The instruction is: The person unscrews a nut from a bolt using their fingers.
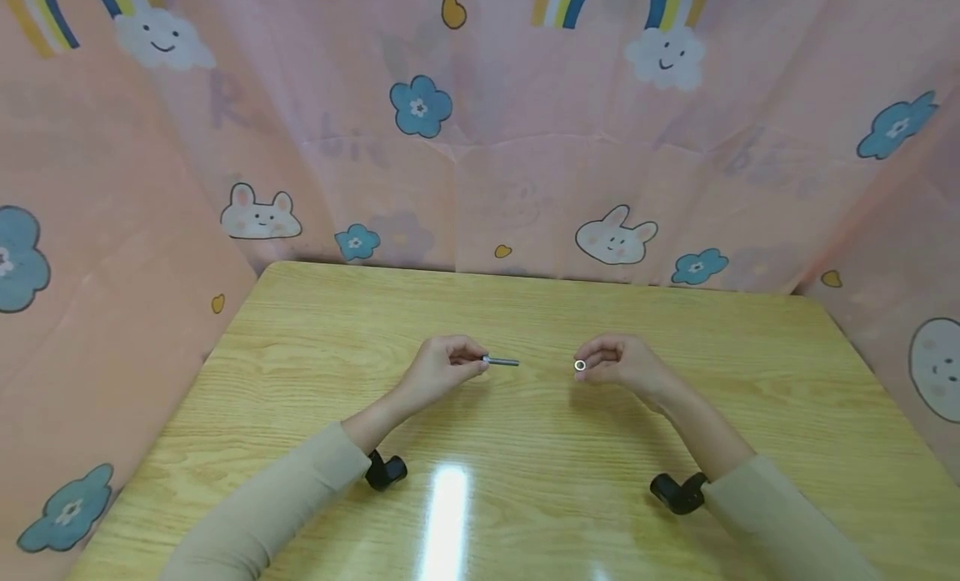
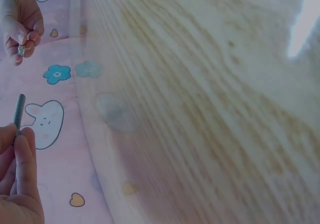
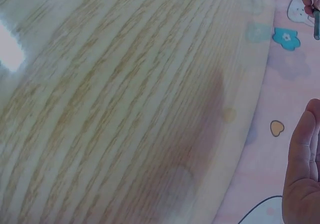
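A threaded metal bolt [image 1: 504, 362] is pinched at its head end between the thumb and fingers of my left hand [image 1: 448, 366]. Its shank points right, toward the other hand; the thread shows in the left wrist view on the bolt [image 2: 19, 108]. My right hand [image 1: 624, 366] pinches a small metal nut [image 1: 580, 365] at its fingertips, the hole turned toward the head camera. In the left wrist view the nut [image 2: 21, 49] appears edge-on. Bolt and nut are apart, with a gap between them above the table. The right wrist view cuts off most of the right hand, hiding the nut.
Both hands are held over a wooden table [image 1: 525, 431] with a bright light reflection near the front. Black wrist-camera mounts [image 1: 386, 471] sit at each wrist. A pink patterned curtain [image 1: 510, 172] surrounds the table's back and sides.
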Demonstrator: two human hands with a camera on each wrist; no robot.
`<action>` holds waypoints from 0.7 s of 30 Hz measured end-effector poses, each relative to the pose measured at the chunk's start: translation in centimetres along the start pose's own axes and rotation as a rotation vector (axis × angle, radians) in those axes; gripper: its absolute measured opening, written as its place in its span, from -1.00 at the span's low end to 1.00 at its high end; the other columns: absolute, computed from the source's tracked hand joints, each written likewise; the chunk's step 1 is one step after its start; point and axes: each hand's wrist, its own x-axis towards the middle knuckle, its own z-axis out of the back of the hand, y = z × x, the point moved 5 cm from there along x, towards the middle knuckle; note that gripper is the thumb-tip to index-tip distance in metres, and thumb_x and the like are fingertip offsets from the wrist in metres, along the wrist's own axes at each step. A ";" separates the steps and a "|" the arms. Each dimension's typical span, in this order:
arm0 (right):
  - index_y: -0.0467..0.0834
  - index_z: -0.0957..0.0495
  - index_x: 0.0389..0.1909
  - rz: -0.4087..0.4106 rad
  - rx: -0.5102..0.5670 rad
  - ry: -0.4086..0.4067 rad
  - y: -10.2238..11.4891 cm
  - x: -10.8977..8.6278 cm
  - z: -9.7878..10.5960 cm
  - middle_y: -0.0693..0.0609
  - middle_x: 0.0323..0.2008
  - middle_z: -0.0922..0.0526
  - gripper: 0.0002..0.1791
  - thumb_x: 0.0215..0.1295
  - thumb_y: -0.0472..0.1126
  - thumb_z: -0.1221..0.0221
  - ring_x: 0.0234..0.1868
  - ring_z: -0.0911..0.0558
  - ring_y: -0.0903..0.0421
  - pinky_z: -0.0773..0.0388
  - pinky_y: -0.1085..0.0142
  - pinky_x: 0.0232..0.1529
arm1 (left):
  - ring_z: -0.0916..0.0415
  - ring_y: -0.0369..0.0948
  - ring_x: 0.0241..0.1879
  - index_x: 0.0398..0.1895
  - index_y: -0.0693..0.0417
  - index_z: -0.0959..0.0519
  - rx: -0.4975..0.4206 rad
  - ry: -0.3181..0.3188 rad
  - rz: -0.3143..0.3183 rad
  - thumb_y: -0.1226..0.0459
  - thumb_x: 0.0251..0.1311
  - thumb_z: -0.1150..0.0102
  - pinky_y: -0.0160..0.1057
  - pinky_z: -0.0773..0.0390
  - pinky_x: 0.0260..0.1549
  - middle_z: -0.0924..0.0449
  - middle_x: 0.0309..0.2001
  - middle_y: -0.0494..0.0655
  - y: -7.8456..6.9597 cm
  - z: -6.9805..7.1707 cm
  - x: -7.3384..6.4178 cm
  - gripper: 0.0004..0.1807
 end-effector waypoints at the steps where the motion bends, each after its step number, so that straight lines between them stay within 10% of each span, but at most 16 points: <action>1: -0.44 -0.49 -0.16 0.005 -0.001 0.004 -0.1 0.1 0.0 0.05 -0.44 -0.60 -0.64 0.06 -0.35 -0.31 -0.38 -0.59 0.17 -0.55 0.36 -0.25 | -0.59 -0.22 -0.33 -0.22 0.23 -0.63 0.006 -0.003 0.001 0.36 0.15 -0.23 -0.33 -0.58 -0.34 -0.65 -0.31 -0.01 0.1 0.0 0.0 -0.85; 21: -0.47 -0.50 -0.19 0.029 -0.071 0.027 -1.6 1.4 -1.1 0.04 -0.49 -0.62 -0.66 0.02 -0.39 -0.32 -0.43 -0.58 0.21 -0.50 0.43 -0.34 | -0.55 -0.28 -0.37 -0.31 0.23 -0.66 0.146 0.031 -0.011 0.39 0.14 -0.23 -0.39 -0.55 -0.40 -0.64 -0.35 -0.05 0.8 -0.7 1.1 -0.91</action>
